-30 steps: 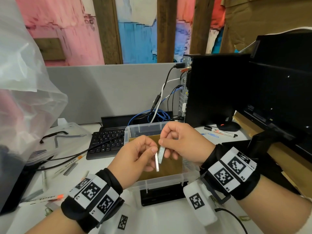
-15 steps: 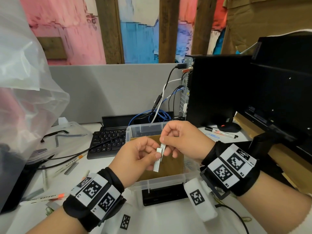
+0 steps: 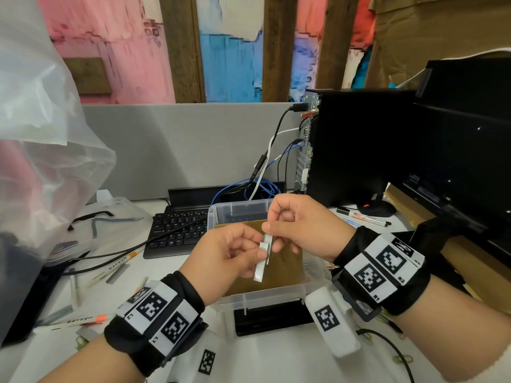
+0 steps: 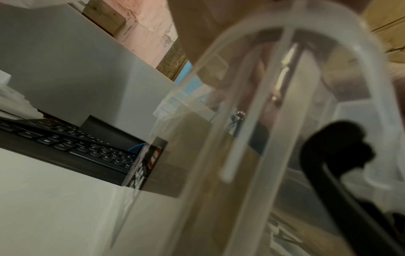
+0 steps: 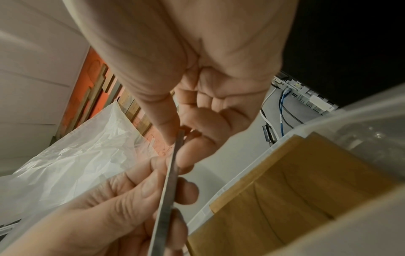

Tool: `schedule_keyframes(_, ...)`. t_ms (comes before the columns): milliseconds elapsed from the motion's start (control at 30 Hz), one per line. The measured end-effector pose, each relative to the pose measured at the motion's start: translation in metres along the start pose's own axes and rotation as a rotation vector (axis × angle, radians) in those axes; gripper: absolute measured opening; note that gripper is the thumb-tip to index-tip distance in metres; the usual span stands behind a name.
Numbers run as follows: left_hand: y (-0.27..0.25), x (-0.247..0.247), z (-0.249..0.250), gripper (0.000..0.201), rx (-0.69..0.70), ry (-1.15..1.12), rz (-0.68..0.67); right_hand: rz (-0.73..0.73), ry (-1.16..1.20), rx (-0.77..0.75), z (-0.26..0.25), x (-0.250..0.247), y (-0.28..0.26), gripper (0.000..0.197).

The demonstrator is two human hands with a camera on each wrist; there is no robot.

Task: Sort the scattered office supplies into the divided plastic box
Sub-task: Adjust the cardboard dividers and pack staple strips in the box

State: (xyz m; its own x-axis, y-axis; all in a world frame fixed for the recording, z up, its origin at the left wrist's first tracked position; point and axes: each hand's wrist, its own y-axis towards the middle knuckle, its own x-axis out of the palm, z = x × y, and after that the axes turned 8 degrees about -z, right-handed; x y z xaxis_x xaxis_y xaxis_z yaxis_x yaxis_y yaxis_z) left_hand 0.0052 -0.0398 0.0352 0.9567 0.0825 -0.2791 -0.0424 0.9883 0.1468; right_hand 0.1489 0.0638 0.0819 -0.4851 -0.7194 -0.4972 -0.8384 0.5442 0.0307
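Both hands raised over plastic box [image 3: 257,298]; left hand [image 3: 226,261] and right hand [image 3: 298,225] fingers pinch staple strips [image 3: 262,258].

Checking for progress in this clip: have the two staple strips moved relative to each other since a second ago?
Yes. Against the box beneath, the staple strips, held apart before, now overlap side by side, pinched by the left hand and right hand.
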Motion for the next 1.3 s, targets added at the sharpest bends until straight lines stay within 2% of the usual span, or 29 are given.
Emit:
schedule_keyframes(300,0.0,0.0,-0.001,0.01,0.012,-0.035,0.027,-0.045,0.039,-0.013,0.002,0.002,0.0,0.013)
schedule_keyframes(567,0.0,0.0,0.001,0.018,0.018,-0.07,0.056,-0.065,0.165,0.01,0.0,0.003,-0.002,0.007)
schedule_keyframes(633,0.0,0.001,0.002,0.017,0.02,-0.111,0.053,-0.086,0.148,0.001,0.0,0.003,-0.005,0.013)
schedule_keyframes(800,0.0,0.002,0.004,0.013,0.025,-0.109,0.093,-0.158,-0.006,0.029,-0.007,0.007,-0.012,0.042)
schedule_keyframes(967,0.003,0.003,0.003,0.017,0.016,-0.086,0.128,-0.136,-0.459,0.039,-0.012,0.017,-0.017,0.06)
schedule_keyframes(1100,0.003,0.004,0.003,0.018,0.025,-0.08,0.122,-0.108,-0.61,0.025,-0.016,0.019,-0.017,0.054)
schedule_keyframes(1300,-0.001,0.002,0.005,0.027,0.017,-0.143,0.087,-0.092,-0.611,-0.029,-0.013,0.019,-0.015,0.047)
